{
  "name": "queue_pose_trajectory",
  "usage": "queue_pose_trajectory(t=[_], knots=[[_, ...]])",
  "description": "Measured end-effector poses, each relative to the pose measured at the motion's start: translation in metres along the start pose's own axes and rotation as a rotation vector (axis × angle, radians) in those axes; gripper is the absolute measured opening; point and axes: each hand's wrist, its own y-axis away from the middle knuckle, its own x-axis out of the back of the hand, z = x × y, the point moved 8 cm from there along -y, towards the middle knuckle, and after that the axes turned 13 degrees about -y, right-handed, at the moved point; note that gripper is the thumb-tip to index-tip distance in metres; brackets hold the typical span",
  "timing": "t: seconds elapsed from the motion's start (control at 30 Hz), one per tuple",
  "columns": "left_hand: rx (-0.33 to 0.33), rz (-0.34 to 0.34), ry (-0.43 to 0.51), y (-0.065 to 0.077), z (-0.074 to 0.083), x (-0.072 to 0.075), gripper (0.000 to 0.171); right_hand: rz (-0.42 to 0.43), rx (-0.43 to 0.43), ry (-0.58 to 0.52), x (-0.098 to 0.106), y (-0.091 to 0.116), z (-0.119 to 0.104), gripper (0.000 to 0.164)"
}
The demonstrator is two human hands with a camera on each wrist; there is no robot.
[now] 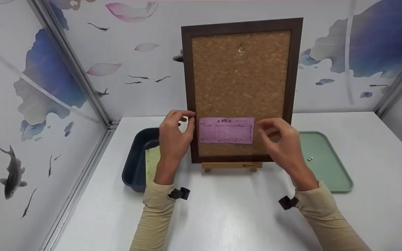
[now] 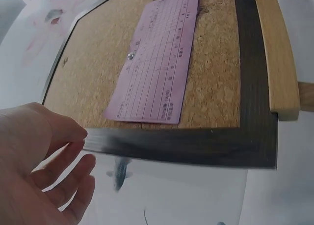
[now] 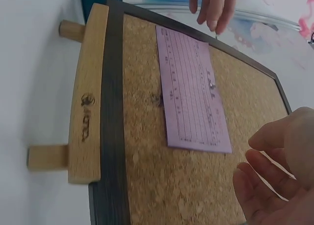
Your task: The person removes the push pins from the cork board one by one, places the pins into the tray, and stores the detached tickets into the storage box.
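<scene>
A purple printed form [image 1: 226, 130] lies against the lower part of a framed cork board [image 1: 239, 83], with a silver pushpin [image 1: 224, 119] at its top edge. My left hand [image 1: 176, 134] is at the board's left side, bent fingertips right at the dark frame. In the left wrist view, its thumb and index tips come close together beside the frame. Just off the form's right edge, my right hand [image 1: 284, 141] hovers in front of the cork with loosely bent fingers; the right wrist view shows a gap between this hand [image 3: 279, 161] and the form.
The board stands on a small wooden easel [image 1: 231, 166]. At left, a dark blue bin [image 1: 134, 160] holds yellowish paper [image 1: 152, 162]. A green tray [image 1: 326, 167] with small shiny pins [image 1: 310, 159] sits at right. More silver pins [image 1: 240, 48] cluster high on the cork.
</scene>
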Motion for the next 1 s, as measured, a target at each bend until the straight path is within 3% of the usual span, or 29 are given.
queue_pose_trajectory(t=[0.3,0.4,0.8,1.0], knots=[[0.026,0.103,-0.008,0.000,-0.001,-0.009,0.021,-0.033,0.040,-0.072,-0.023,-0.006,-0.010,0.019],[0.034,0.109,-0.020,0.003,-0.004,-0.013,0.024,-0.045,0.044,-0.086,-0.027,-0.006,-0.009,0.019],[0.011,-0.037,0.251,0.013,-0.020,-0.038,0.025,-0.078,0.023,-0.054,-0.054,-0.012,-0.011,0.022],[-0.026,-0.139,0.305,0.017,-0.018,-0.050,0.035,-0.055,0.024,-0.044,-0.064,-0.014,-0.005,0.025]])
